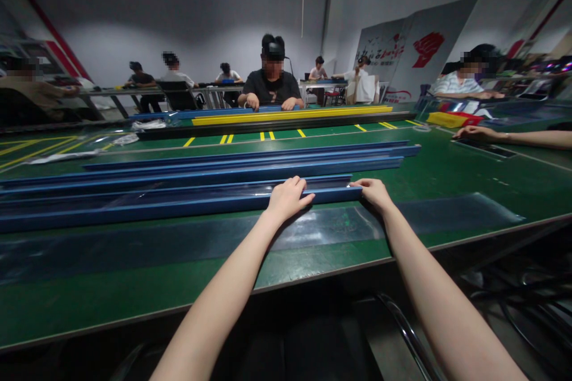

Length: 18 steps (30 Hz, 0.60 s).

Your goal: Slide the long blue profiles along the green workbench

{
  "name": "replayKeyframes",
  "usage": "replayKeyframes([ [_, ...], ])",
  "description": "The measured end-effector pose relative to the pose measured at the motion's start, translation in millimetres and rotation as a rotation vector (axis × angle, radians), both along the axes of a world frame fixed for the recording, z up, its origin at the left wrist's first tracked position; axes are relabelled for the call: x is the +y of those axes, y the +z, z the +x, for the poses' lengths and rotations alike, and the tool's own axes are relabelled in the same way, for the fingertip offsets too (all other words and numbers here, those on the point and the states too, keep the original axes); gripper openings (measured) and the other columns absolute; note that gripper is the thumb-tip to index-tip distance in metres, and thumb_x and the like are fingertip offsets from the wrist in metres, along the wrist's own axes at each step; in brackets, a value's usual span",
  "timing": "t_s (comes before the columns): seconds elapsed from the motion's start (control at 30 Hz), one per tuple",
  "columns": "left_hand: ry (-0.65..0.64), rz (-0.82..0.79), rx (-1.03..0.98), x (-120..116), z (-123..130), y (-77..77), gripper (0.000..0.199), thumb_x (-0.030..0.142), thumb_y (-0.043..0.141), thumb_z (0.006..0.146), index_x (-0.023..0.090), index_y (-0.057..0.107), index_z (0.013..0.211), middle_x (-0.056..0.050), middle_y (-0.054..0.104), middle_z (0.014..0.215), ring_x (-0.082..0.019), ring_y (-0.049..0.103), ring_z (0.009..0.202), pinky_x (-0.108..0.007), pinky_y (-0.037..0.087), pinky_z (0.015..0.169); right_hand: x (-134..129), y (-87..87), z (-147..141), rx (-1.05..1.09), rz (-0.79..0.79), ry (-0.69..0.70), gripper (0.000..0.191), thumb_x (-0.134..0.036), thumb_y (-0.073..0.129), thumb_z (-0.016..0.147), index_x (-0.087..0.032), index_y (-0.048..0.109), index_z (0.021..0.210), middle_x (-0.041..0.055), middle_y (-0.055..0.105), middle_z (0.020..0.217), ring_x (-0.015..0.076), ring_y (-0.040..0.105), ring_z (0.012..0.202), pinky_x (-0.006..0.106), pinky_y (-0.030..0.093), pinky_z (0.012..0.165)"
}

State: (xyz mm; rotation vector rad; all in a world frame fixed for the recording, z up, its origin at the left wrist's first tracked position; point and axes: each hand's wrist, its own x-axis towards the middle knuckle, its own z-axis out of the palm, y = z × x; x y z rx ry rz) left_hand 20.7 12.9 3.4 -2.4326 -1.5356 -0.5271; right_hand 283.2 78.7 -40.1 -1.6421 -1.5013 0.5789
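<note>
Lengthwise, a long blue U-shaped channel (pixel 179 209) lies on the green table (pixel 447 172), its trough glossy inside. The left hand (pixel 289 197) grips it near the right end, thumb over the near wall; the right hand (pixel 372 190) touches that end, fingers bent, whether pinching I cannot tell. A flat transparent film strip (pixel 322 235) runs between channel and near table edge. Green surface stretches rightward toward a yellow-and-red tray (pixel 447 119), contents indistinct.
</note>
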Motion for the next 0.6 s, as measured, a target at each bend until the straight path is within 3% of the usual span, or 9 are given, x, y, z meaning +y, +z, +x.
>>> replayKeyframes([
  [0.27,-0.044,-0.015,-0.071,1.0,-3.3,1.7,0.023,0.043,0.052,0.082,0.020,0.052,0.085,0.000,0.057,0.091,-0.014,0.054,0.085,-0.023,0.040,0.065,1.5,-0.7,1.3,-0.016,0.004,-0.008,0.035,-0.047,0.061,0.058,-0.015,0.069,0.066,0.0060,0.066,0.062,0.0176,0.059,0.065,0.025,0.042,0.061],
  [0.6,-0.005,-0.036,-0.089,2.0,-2.2,2.9,0.026,0.045,0.054,0.081,0.019,0.057,0.079,-0.002,0.060,0.086,-0.015,0.056,0.082,-0.024,0.041,0.066,1.4,0.4,2.0,-0.036,0.006,-0.013,0.035,-0.049,0.062,0.057,-0.016,0.069,0.066,0.0060,0.066,0.063,0.0183,0.060,0.066,0.025,0.041,0.060],
])
